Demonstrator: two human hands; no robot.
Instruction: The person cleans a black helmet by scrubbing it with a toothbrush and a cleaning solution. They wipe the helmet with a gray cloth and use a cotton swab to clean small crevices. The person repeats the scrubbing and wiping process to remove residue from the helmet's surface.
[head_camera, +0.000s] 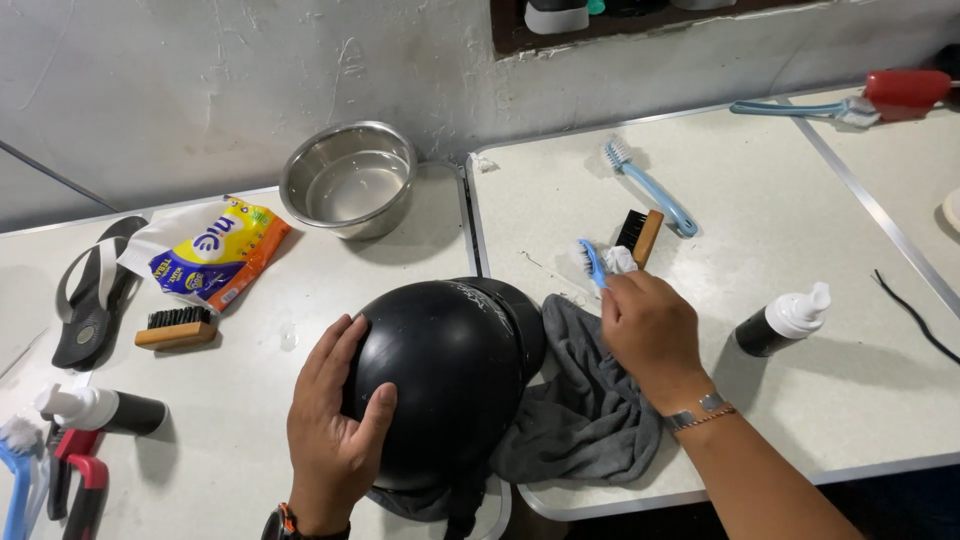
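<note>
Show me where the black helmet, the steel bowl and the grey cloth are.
black helmet (445, 375): head view, on its rounded top.
steel bowl (348, 180): head view, on its inner wall.
grey cloth (585, 410): head view, on its folded middle.

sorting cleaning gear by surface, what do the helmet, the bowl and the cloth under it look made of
Helmet: probably hard plastic, black, semi-matte with a soft sheen. Bowl: metal, likely stainless steel, going by its bright reflective wall. Cloth: soft grey woven or knit fabric, rumpled in folds.
</note>
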